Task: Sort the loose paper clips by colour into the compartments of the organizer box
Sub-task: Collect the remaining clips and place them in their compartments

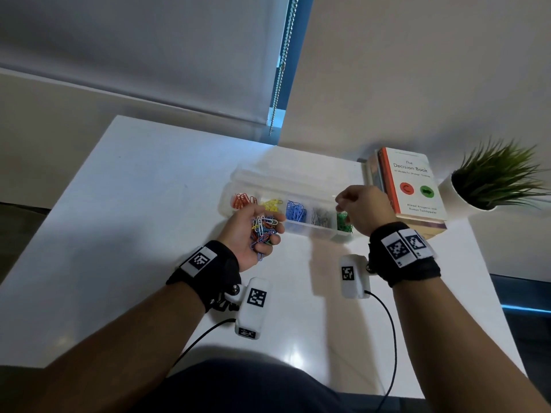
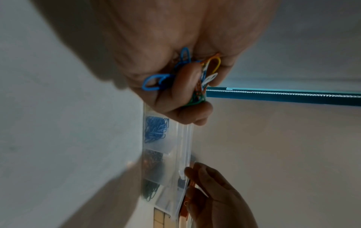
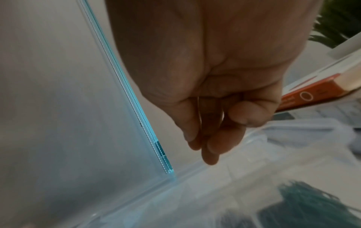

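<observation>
Your left hand (image 1: 253,234) lies palm up just in front of the clear plastic compartmented organizer box (image 1: 286,195), cupping a tangle of mixed-colour loose paper clips (image 1: 264,231). Your right hand (image 1: 362,208) hovers above the box's green end — fingers curled; whether they pinch anything I cannot tell. Beside it, an orange-spined white book (image 1: 413,183) reads "The Decision Book".

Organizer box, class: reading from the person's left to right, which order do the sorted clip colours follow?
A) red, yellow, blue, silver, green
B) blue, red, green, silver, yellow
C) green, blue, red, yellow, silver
A: the organizer box holds red, yellow, blue, silver, then green clips, seen from the head view.
</observation>
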A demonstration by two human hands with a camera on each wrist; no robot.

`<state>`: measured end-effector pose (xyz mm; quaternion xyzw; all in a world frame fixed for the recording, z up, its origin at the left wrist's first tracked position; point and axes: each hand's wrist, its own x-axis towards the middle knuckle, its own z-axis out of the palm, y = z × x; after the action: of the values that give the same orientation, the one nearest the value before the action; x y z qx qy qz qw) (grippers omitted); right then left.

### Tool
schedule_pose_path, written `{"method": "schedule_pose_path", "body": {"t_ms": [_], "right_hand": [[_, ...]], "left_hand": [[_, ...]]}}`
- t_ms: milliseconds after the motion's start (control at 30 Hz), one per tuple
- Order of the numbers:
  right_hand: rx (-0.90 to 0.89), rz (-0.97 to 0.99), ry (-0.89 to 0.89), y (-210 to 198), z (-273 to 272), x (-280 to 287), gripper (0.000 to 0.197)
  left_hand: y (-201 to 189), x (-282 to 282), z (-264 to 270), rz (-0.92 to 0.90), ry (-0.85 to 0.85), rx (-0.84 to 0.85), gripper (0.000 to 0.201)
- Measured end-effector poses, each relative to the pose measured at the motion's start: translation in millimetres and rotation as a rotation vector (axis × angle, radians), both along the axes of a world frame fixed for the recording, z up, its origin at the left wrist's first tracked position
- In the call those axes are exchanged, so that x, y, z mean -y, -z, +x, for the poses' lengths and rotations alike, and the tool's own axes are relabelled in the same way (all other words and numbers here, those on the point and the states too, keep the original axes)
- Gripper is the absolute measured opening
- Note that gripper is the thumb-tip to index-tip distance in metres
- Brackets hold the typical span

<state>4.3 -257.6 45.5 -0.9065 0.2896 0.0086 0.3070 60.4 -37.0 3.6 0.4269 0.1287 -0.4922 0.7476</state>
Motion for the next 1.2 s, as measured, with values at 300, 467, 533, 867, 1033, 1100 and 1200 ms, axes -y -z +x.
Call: {"method": "schedule_pose_path", "body": {"t_ms": [300, 467, 533, 867, 1033, 1100, 1200], "right_hand": [[-0.356, -0.338, -0.264, 15.7, 24.6, -16.0, 0.013], [-0.516, -0.559, -0.402, 24.9, 39.0, -23.1, 0.016], [-0.551, -0.6, -0.447, 26.0, 43.7, -24.6, 0.017], [-0.475, -0.444, -0.428, 22.5, 39.4, -12.5, 0.013], [-0.115, -0.164, -0.158, -5.1, 15.4, 19.1, 0.011], [-0.071, -0.161, -0.08, -11.4, 2.8, 30.4, 0.011], [-0.138, -0.178, -0.041, -6.7, -8.4, 35.7, 0.012]], "left_hand": [[2.0, 6.1, 3.1, 0.053, 0.032, 0.047, 0.031], [3.7, 5.1, 4.3, 0.066, 0.034, 0.042, 0.031], [3.9, 5.0, 5.2, 0.068, 0.032, 0.042, 0.03], [0.5, 4.1, 5.8, 0.064, 0.054, 0.045, 0.025], [-4.1, 7.3, 5.2, 0.027, 0.049, 0.029, 0.029], [-5.1, 10.1, 4.6, 0.001, 0.036, 0.019, 0.033], [-6.7, 15.7, 1.1, -0.03, 0.034, 0.002, 0.038]]}}
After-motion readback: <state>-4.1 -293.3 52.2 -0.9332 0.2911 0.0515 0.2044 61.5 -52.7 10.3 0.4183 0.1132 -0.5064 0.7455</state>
